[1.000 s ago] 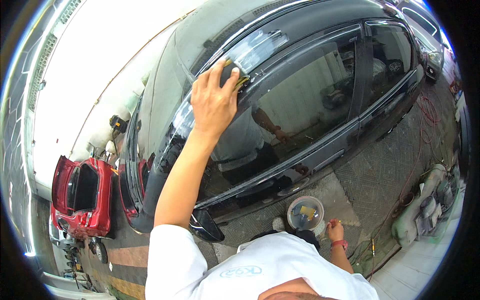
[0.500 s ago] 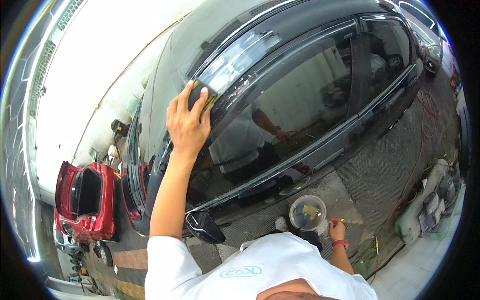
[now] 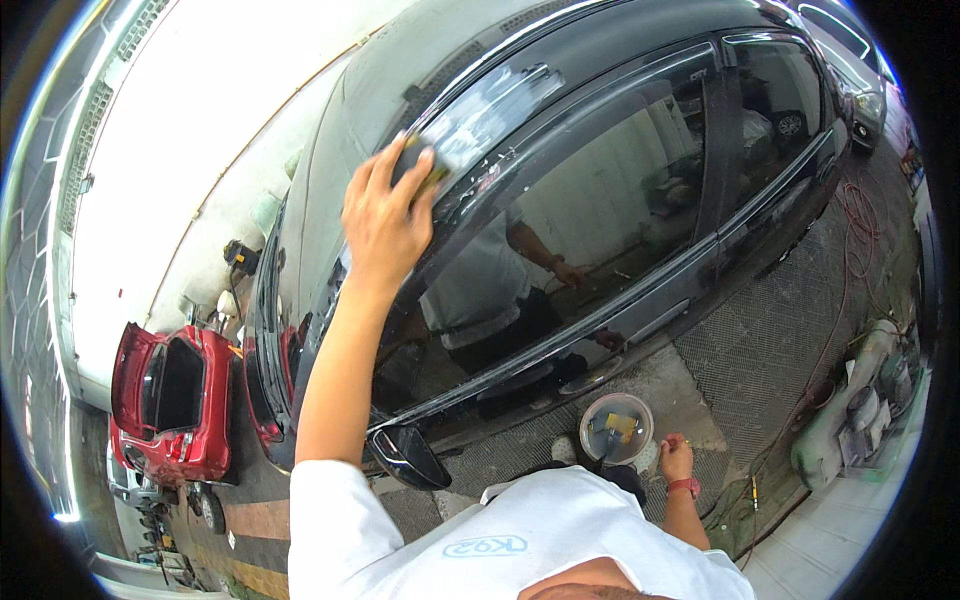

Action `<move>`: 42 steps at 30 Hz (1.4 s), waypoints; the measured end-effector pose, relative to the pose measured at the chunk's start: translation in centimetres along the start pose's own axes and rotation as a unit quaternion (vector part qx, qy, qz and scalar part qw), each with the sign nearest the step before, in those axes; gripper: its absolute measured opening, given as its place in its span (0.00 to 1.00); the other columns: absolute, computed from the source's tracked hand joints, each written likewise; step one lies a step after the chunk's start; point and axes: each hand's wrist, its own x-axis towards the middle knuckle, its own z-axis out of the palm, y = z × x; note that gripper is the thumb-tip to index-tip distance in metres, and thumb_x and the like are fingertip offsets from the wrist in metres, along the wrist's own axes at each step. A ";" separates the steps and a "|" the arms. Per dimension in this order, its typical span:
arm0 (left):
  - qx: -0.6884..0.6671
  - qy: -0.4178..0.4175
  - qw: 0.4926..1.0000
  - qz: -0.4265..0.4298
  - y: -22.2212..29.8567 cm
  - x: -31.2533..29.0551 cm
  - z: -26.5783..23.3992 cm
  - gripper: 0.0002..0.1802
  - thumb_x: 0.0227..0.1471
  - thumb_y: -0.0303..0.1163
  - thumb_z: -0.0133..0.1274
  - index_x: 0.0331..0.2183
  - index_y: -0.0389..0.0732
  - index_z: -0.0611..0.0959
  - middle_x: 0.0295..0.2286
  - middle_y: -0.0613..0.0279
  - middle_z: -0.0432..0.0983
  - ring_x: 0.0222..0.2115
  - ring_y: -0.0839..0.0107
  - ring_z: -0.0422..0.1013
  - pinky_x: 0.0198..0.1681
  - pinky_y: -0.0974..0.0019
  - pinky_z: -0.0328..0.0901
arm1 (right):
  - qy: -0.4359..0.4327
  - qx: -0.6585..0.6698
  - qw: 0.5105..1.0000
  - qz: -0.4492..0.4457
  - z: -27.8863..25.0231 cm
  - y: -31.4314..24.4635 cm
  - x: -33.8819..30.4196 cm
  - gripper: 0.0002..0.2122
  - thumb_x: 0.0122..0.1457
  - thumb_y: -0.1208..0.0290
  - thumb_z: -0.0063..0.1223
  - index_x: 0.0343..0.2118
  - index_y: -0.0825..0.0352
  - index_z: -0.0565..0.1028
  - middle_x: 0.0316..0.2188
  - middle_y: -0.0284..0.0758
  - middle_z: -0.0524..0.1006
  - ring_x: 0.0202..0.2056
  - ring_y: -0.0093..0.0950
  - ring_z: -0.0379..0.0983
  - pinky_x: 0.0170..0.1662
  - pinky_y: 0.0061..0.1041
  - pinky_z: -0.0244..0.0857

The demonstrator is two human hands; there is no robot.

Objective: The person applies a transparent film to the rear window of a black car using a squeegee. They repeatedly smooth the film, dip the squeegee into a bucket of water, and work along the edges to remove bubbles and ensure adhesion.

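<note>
My left hand (image 3: 388, 225) grips a dark sanding pad (image 3: 412, 158) with yellowish edges, fingers bent over it. The pad lies against the roof edge of a black car (image 3: 640, 85), above the front side window. Just beyond the pad, a whitish, smeared patch (image 3: 500, 105) runs along the roof rail, with small pale specks below it. Low by my right side, my right hand (image 3: 677, 460) has its fingers pinched together; a tiny yellowish bit shows at the fingertips, too small to name. A round clear tub (image 3: 648, 418) stands nearby, holding a yellow piece and grey ones.
The car's side mirror (image 3: 410, 457) sticks out near my left side. At the far left stands a red car body (image 3: 205, 400) with an opening in it. A red hose (image 3: 858, 225) lies on the floor at right, near a greenish tank (image 3: 830, 455).
My left hand has slid a little right and up along the roof edge with the sanding pad. The right hand has barely moved beside the tub.
</note>
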 end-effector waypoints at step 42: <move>-0.069 -0.027 0.996 0.047 -2.9 3.4 1.1 0.22 0.60 0.31 0.69 0.56 0.50 0.93 0.64 0.59 0.82 0.64 0.51 0.76 0.76 0.32 0.60 | -0.015 -0.042 0.998 0.036 -1.4 2.3 -2.2 0.09 0.67 0.73 0.67 0.47 0.69 0.84 0.39 0.47 0.89 0.42 0.44 0.89 0.50 0.41 0.80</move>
